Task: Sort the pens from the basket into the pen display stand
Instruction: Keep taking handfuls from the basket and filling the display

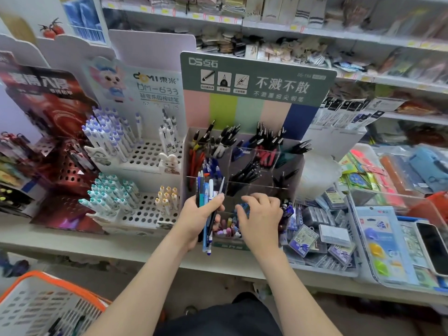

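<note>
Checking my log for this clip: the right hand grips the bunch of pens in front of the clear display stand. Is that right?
Not quite. The head view shows the left hand gripping the bunch of pens in front of the clear display stand. The right hand is at the stand's front compartment.

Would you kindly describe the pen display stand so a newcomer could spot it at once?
Find the dark green header board with white lettering, mid-shelf. Directly below it sits the pen display stand, where the right hand reaches. Unlike the white hole-punched racks to its left, it has clear compartments of loosely leaning pens.
</note>
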Motion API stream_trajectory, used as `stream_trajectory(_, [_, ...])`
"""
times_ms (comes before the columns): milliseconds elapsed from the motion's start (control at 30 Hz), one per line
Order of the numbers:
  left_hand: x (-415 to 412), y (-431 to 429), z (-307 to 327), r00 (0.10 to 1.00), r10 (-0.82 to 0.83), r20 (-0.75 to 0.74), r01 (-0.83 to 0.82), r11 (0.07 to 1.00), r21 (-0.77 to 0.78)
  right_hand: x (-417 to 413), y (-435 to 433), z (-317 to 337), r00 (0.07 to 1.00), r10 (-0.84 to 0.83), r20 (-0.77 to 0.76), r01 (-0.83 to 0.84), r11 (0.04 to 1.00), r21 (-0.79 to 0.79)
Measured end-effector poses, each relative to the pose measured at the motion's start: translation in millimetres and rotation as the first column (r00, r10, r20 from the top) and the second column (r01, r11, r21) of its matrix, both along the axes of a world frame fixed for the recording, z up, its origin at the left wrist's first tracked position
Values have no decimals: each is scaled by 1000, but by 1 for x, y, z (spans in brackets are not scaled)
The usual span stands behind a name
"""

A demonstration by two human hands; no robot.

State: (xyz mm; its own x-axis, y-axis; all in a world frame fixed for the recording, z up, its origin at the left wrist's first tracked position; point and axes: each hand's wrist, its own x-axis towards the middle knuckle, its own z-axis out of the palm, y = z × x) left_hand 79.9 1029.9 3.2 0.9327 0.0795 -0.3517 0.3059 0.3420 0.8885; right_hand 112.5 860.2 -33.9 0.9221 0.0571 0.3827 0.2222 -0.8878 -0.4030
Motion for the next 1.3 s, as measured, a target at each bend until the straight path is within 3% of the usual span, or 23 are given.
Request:
stream_trajectory(100, [-1,6,2,1000,-22,6,22,1000,-11,-2,9,18,998,56,7,-56,985,163])
stream_trajectory(233, [-1,13,8,992,-117,36,118,993,-4,2,31,50,905,287,-315,-31,782,623])
stream_trajectory(333, [0,19,12,986,-163,44,163,987,10,8,42,58,865,340,-370,8,727,687])
stream_trajectory(433, [6,22,15,995,-95,6,95,994,46,9,46,75,927,262,-268,1,713,702])
stream_trajectory(500, [11,23,16,1000,-18,-26,18,1000,15,9,47,92,986,139,-95,-13,626,780])
stream_trajectory(567, [14,24,16,1000,19,-15,-20,993,-120,15,45,107,996,-34,86,-54,532,845])
stream_trajectory(633, [17,24,16,999,46,6,-44,972,-232,27,38,115,963,-150,225,-93,596,798])
stream_trajectory(700, [19,22,18,997,71,-8,-71,960,-269,42,31,111,949,-114,292,-107,758,643])
stream_trajectory(800, [20,19,19,996,72,-60,-86,959,-271,56,28,89,972,-20,236,-69,930,361])
stream_trajectory(867, [21,18,18,995,59,-84,-79,964,-255,60,28,75,987,-29,157,-5,977,213])
stream_trajectory(967, [22,19,17,994,60,-94,-81,968,-237,58,31,61,990,-108,86,98,989,112])
stream_trajectory(1067, [24,20,15,994,80,-69,-95,964,-246,46,39,64,977,-112,180,89,987,130])
stream_trajectory(1133, [24,22,15,996,74,-51,-83,974,-209,35,46,67,974,57,218,-95,981,170])
stream_trajectory(1200, [22,26,17,998,53,-16,-55,983,-178,25,56,67,969,234,82,-248,925,289])
stream_trajectory(1300, [16,33,21,998,26,62,-17,989,-149,15,72,69,928,333,-164,-218,847,485])
